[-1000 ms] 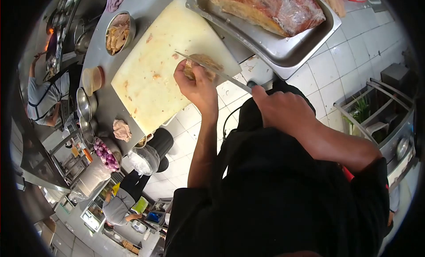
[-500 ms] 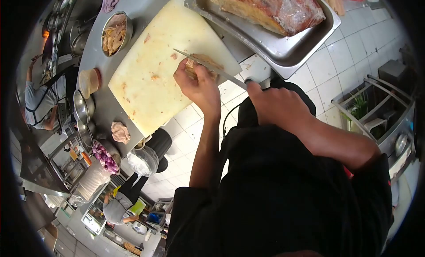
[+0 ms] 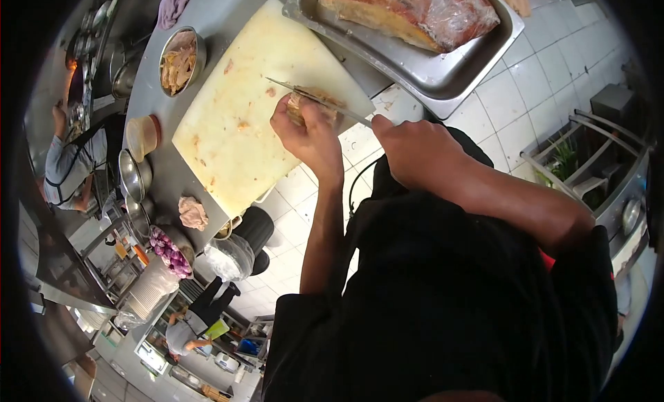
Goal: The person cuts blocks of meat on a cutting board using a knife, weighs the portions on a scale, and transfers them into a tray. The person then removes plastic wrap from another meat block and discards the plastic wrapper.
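Observation:
My left hand (image 3: 310, 138) pinches a chunk of pale brown cooked meat (image 3: 295, 111) at the near right edge of a white cutting board (image 3: 238, 149). In my right hand (image 3: 420, 151) is the handle of a long knife (image 3: 356, 117). Its blade lies across the top of the meat, close to the left fingertips, with the tip pointing up and left over the board. Small meat scraps (image 3: 243, 124) are scattered on the board.
A steel tray (image 3: 415, 73) with a large plastic-wrapped meat piece (image 3: 443, 18) stands at the upper right. Left of the board are a bowl of meat strips (image 3: 178, 63), a plastic tub (image 3: 142, 138), steel bowls (image 3: 131, 175) and purple onions (image 3: 169, 253). Two people work farther off.
My right hand has pushed the knife slightly forward and left across the meat. My left hand keeps its hold. The whole view has shifted a little.

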Demonstrator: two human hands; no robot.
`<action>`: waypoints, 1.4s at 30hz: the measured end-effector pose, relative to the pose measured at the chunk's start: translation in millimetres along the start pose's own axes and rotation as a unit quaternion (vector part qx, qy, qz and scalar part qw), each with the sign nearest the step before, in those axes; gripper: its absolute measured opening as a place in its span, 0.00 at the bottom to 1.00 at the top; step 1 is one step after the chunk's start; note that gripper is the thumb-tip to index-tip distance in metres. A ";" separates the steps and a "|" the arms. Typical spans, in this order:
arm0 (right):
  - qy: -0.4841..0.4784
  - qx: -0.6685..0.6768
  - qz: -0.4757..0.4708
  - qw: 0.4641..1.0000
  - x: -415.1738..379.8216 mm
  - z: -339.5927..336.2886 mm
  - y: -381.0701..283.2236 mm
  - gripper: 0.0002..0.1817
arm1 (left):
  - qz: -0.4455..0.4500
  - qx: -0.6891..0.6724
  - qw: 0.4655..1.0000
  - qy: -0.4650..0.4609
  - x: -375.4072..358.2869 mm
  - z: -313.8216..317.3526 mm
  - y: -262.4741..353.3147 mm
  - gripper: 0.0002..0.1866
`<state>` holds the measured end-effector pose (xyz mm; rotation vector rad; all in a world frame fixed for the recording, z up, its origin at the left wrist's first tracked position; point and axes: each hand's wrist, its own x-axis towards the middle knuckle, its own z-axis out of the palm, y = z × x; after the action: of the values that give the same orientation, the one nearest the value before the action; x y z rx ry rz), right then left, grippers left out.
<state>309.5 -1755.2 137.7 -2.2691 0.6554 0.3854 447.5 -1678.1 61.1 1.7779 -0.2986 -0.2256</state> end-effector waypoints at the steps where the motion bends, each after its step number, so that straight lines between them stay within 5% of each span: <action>1: 0.024 -0.005 -0.009 1.000 -1.3 2.5 1.9 0.07 | 0.015 0.004 1.000 0.002 -0.6 -0.7 -2.2 0.16; 4: -0.031 -0.012 0.052 0.998 -17.0 -5.2 -2.3 0.08 | 0.016 0.003 1.000 -0.001 -1.9 -0.1 -0.6 0.15; 9: -0.044 -0.031 0.015 0.998 -14.4 -7.2 6.2 0.08 | -0.045 -0.022 0.999 -0.003 -3.1 -0.1 9.3 0.13; 14: -0.026 -0.011 -0.009 1.000 -7.0 -2.2 9.4 0.08 | 0.024 0.028 0.999 0.004 0.0 -1.8 -4.6 0.14; 20: -0.048 -0.001 -0.008 0.999 9.8 6.3 13.5 0.08 | 0.005 -0.007 1.000 0.009 -2.3 0.1 -3.1 0.16; 22: 0.006 0.014 -0.052 0.999 35.7 18.2 15.8 0.09 | 0.011 -0.009 1.000 0.010 -0.7 -3.8 -13.9 0.15; 34: -0.024 0.022 -0.065 0.997 74.7 -15.1 -3.1 0.20 | 0.055 0.083 0.995 0.009 1.7 -36.7 -7.2 0.21; 36: 0.046 0.057 -0.107 0.992 78.2 -14.6 0.3 0.15 | 0.079 0.096 0.992 0.024 15.0 -45.5 -1.0 0.23; 40: 0.061 0.163 -0.096 0.980 60.9 -57.9 4.5 0.13 | 0.121 0.193 0.973 -0.044 44.8 -51.3 28.0 0.26; 42: 0.044 0.239 -0.033 0.969 47.2 -75.6 7.5 0.12 | 0.229 0.286 0.896 -0.250 64.8 -43.0 40.4 0.28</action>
<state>350.2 -1830.4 164.1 -1.8473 0.6368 0.0783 519.0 -1667.6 110.7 2.1366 -1.2482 -0.2697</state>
